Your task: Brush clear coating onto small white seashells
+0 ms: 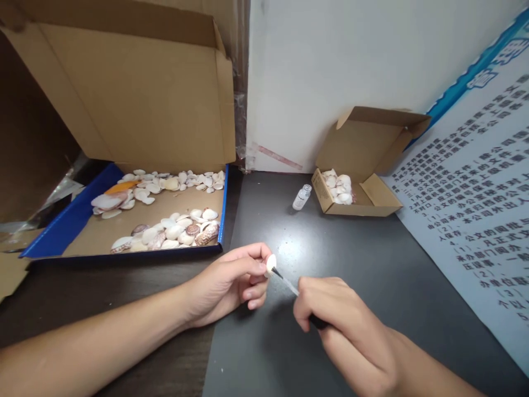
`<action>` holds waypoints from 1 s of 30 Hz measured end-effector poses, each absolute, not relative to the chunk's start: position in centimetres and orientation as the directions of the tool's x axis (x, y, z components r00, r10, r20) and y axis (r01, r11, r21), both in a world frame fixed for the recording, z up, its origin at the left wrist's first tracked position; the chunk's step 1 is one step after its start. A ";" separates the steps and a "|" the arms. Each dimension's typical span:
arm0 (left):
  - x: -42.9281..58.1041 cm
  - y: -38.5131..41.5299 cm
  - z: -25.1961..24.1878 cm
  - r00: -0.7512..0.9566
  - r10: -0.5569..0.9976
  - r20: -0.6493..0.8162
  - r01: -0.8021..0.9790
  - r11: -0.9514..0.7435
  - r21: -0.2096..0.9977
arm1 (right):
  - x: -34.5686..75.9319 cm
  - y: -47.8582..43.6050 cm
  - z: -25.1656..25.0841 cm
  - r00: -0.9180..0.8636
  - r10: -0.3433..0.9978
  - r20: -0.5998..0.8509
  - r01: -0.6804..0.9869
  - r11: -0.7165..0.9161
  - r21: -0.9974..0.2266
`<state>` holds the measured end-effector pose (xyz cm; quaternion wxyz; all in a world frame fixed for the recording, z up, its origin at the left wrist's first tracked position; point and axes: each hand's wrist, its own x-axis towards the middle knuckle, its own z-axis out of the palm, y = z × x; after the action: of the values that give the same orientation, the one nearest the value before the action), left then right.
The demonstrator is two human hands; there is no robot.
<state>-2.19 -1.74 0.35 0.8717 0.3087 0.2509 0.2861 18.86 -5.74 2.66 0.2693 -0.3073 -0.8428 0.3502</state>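
Between the thumb and fingers of my left hand (237,284) is a small white seashell (270,264), held up over the grey mat. My right hand (336,314) is closed around the black handle of a small brush (287,282) with a clear stem. The dark bristle tip touches the face of the shell. Behind my hands, a small glass bottle (301,197) with a white label stands uncapped on the mat. My right palm partly hides the brush handle.
At the left, an open blue-edged cardboard box (93,231) holds many loose shells (177,231). A smaller open cardboard box (363,208) with white shells (339,187) stands at the back right. A white panel (351,60) rises behind, and a printed sheet (475,182) borders the right.
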 end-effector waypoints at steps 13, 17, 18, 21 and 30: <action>-1.9 -2.0 0.7 0.687 0.672 -0.275 -0.333 0.628 0.704 | 18.4 -5.9 2.5 -0.605 0.773 0.189 0.427 0.515 -0.743; -1.9 -2.0 0.7 0.691 0.671 -0.269 -0.328 0.622 0.711 | 18.5 -5.8 2.4 -0.517 0.820 0.245 0.442 0.501 -0.744; -1.9 -2.0 0.7 0.691 0.671 -0.270 -0.326 0.622 0.712 | 18.5 -5.8 2.4 -0.519 0.805 0.288 0.412 0.530 -0.741; -1.9 -2.0 0.6 0.696 0.662 -0.280 -0.313 0.630 0.711 | 18.5 -5.9 2.5 -0.572 0.744 0.345 0.333 0.596 -0.731; -2.0 -2.1 0.5 0.703 0.653 -0.282 -0.297 0.629 0.719 | 18.3 -6.0 2.5 -0.562 0.763 0.320 0.319 0.556 -0.768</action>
<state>-1.97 -2.08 0.55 0.8614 0.3309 0.2693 0.2757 18.34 -6.02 2.47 0.3312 -0.3307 -0.8176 0.3355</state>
